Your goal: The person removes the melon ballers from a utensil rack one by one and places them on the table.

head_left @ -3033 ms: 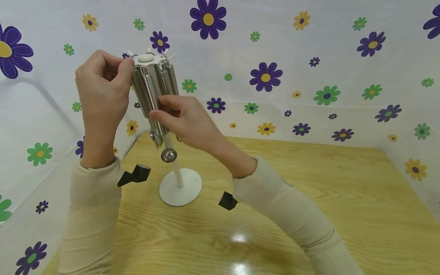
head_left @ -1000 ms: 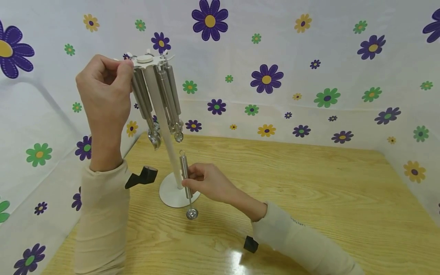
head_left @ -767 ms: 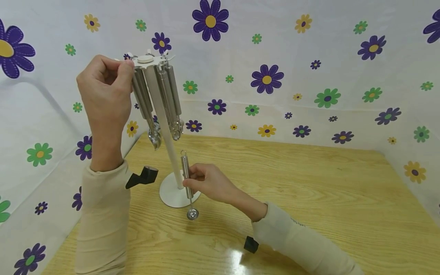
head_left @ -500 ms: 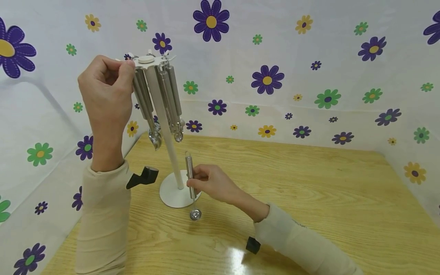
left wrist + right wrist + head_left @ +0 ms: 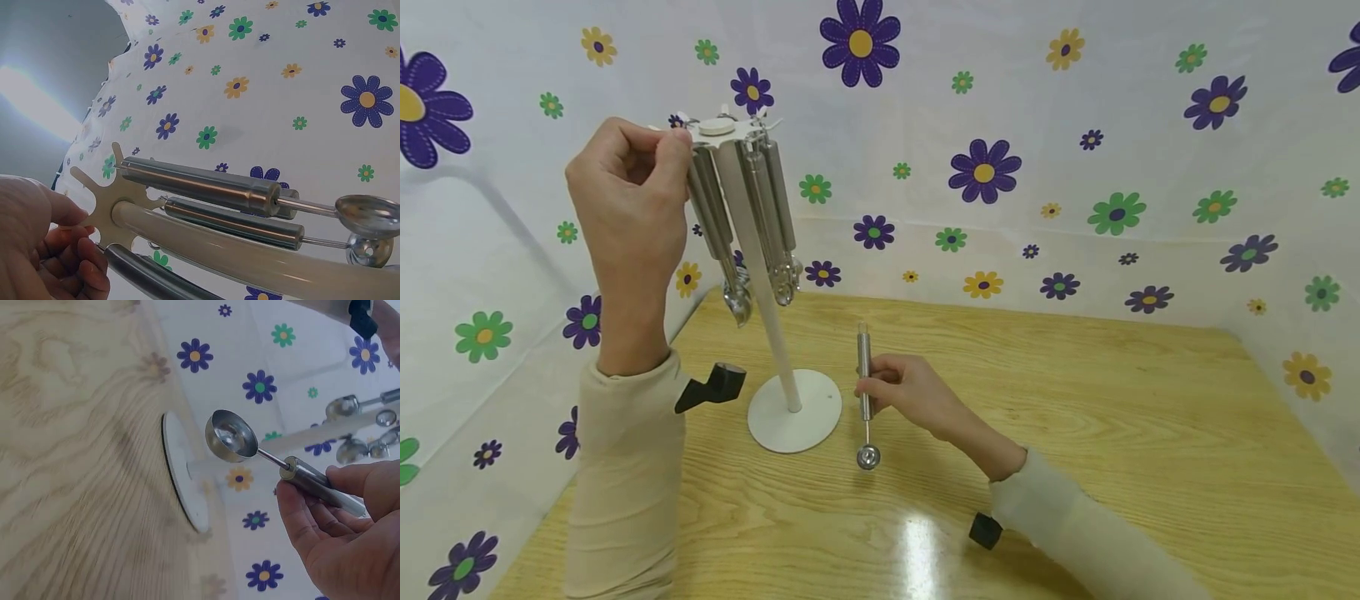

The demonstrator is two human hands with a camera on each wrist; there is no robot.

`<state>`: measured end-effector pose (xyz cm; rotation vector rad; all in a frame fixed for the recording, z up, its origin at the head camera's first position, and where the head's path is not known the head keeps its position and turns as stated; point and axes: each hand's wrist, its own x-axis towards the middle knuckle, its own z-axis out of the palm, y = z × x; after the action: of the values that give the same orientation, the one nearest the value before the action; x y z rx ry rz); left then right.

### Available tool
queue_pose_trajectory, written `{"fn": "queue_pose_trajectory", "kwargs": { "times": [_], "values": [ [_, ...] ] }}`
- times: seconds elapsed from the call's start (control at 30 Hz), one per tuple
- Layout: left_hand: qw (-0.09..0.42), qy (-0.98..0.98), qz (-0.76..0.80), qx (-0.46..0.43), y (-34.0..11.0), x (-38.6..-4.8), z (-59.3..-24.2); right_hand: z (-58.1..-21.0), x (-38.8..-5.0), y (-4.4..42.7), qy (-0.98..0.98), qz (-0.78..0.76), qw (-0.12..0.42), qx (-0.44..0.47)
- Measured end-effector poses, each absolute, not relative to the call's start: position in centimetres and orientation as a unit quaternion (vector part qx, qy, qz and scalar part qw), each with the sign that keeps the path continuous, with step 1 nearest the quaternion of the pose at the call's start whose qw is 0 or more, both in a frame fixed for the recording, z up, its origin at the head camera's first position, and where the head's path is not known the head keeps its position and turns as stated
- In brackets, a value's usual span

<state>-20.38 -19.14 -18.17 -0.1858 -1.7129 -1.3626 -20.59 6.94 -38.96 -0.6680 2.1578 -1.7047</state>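
My right hand [image 5: 917, 392] pinches the tubular handle of a small steel scoop [image 5: 868, 457] with a deep round bowl. The scoop is held upright, bowl down, just right of the stand's base, and a wire loop tops its handle. In the right wrist view, the bowl of the scoop [image 5: 231, 435] shows close up. A white utensil stand [image 5: 797, 425] has a round foot, a pole and a top disc with prongs. At the disc's left edge, my left hand [image 5: 632, 200] pinches it between thumb and fingers. Several steel utensils [image 5: 771, 200] with matching handles hang from the prongs.
The wooden table [image 5: 1045, 417] reaches out to the right of the stand. A white cloth [image 5: 910, 108] printed with flowers closes off the back and sides. Black mounts [image 5: 985, 530] stick out from both sleeves.
My right hand was up at the hanging utensils, then came down with the scoop off the stand. It has since moved right, clear of the base. The left hand has kept its place.
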Motion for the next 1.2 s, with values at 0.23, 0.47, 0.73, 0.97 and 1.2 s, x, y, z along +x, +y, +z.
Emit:
{"fn": "queue_pose_trajectory", "kwargs": {
  "times": [0.23, 0.47, 0.73, 0.97, 1.2],
  "values": [
    [0.457, -0.69, -0.556, -0.079, -19.1, -20.4, -18.2, -39.8, -20.9, 10.2, 0.754, -0.608, 0.15, -0.2],
    [0.46, -0.688, -0.556, -0.076, -19.0, -20.3, -18.1, -40.4, -21.1, 13.6, 0.762, -0.611, 0.141, -0.161],
    [0.458, -0.686, -0.56, -0.078, -18.9, -20.4, -18.1, -41.2, -21.0, 17.5, 0.772, -0.608, 0.134, -0.123],
    [0.458, -0.688, -0.557, -0.074, -19.0, -20.4, -18.2, -41.8, -21.0, 19.8, 0.787, -0.596, 0.13, -0.093],
    [0.457, -0.686, -0.561, -0.078, -19.0, -20.5, -18.3, -42.2, -21.1, 20.2, 0.782, -0.603, 0.135, -0.079]
  ]
}}
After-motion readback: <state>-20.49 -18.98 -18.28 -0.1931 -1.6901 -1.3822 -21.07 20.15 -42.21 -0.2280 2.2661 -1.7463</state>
